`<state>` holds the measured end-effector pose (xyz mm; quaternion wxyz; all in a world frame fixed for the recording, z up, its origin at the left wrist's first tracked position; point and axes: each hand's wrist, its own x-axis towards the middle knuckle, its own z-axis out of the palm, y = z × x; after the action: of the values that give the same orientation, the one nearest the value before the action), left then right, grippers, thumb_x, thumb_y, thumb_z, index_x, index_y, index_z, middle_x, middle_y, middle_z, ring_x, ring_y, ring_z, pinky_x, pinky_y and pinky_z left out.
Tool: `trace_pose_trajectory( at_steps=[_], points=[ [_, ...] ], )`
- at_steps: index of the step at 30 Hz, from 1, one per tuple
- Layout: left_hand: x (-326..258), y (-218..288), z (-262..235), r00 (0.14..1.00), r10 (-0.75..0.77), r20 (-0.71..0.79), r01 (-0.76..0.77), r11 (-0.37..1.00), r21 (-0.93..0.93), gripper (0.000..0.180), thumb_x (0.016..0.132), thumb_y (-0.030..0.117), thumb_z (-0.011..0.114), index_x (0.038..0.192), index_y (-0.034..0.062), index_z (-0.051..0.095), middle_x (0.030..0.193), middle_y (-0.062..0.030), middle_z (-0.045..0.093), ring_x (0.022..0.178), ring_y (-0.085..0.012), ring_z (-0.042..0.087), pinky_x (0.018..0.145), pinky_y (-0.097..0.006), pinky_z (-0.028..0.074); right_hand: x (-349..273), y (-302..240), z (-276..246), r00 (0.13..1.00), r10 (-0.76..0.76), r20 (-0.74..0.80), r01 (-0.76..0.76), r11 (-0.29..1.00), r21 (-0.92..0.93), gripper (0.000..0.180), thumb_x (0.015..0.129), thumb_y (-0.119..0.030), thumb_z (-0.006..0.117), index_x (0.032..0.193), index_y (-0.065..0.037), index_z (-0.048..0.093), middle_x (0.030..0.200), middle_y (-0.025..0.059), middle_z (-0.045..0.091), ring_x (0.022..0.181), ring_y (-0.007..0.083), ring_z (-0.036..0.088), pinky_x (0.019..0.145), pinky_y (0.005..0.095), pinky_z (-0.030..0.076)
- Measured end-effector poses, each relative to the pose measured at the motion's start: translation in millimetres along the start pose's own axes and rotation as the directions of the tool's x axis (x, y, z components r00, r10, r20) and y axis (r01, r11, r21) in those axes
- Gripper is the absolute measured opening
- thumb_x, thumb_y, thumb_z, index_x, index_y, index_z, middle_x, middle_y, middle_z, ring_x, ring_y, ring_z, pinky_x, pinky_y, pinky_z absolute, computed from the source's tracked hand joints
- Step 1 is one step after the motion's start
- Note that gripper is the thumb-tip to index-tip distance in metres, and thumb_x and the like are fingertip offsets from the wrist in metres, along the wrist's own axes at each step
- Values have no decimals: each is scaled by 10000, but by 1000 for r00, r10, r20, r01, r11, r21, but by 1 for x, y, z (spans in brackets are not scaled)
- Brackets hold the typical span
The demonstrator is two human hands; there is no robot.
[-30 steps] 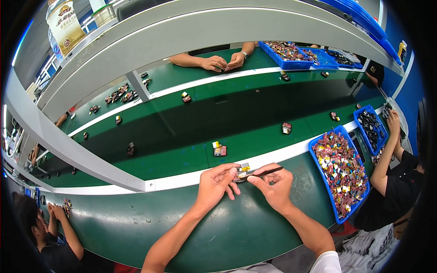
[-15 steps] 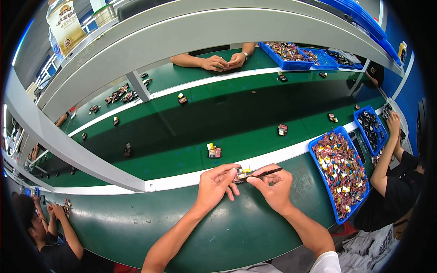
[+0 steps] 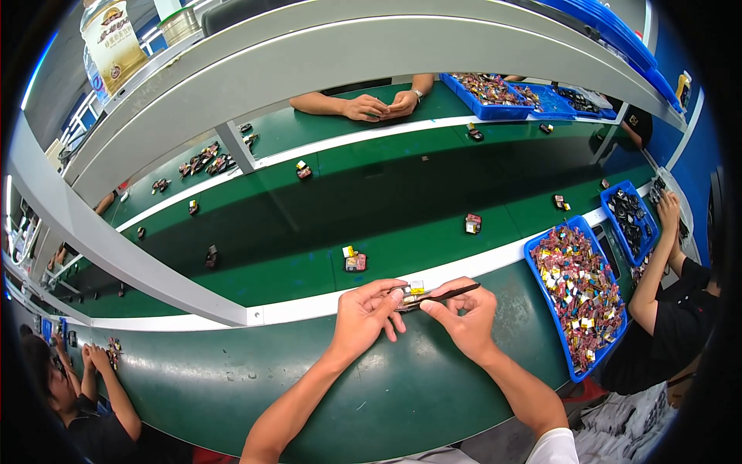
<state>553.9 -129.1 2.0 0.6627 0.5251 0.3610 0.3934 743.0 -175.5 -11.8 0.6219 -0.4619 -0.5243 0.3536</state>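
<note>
My left hand (image 3: 365, 311) is closed on a small electronic assembly (image 3: 415, 288) with a white and yellow label, held just above the table's far edge. Fingers cover most of the assembly. My right hand (image 3: 466, 315) grips slim black tweezers (image 3: 459, 291) between thumb and forefinger, and their tips meet the assembly near my left thumb. What the tips touch is too small to tell. Past my hands, a dark assembly with a yellow and white tag (image 3: 355, 261) lies on the green conveyor belt (image 3: 402, 232).
To my right stands a blue tray (image 3: 576, 298) heaped with small tagged parts, beside a smaller blue tray (image 3: 632, 220) of black pieces. Co-workers sit on both sides and across the belt. A grey shelf beam (image 3: 371, 58) and curved post (image 3: 131, 255) frame the bench.
The assemblies on the belt have shifted slightly to the left. My hands stay in nearly the same place, with the tweezers still at the held assembly.
</note>
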Motion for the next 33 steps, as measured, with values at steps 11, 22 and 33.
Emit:
trace_pose_trajectory(
  at_steps=[11, 22, 33],
  points=[
    [2, -3, 1, 1000, 11, -15, -11, 1000, -8, 277, 1012, 116, 595, 1219, -63, 639, 837, -134, 703, 597, -157, 674, 447, -250, 526, -2, -4, 0, 995, -97, 11, 97, 981, -166, 140, 772, 6, 831, 862, 0, 725, 823, 47, 738, 459, -1, 445, 442, 193, 315],
    [3, 1, 2, 998, -49, 24, 50, 998, -24, 272, 976, 86, 642, 1199, -70, 641, 818, -117, 701, 596, -136, 664, 455, -242, 518, 0, -4, -2, 922, -365, 126, 386, 868, -313, 129, 730, 28, 827, 774, -39, 726, 828, 62, 775, 413, 42, 487, 407, 204, 355],
    [5, -6, 6, 997, -47, -60, 52, 994, 94, 202, 923, 8, 665, 1103, -84, 675, 690, -84, 684, 524, -111, 630, 442, -250, 490, -1, 1, -2, 900, -400, 175, 436, 844, -313, 144, 726, 41, 817, 774, -54, 720, 840, 49, 778, 419, 60, 503, 390, 211, 342]
  ],
)
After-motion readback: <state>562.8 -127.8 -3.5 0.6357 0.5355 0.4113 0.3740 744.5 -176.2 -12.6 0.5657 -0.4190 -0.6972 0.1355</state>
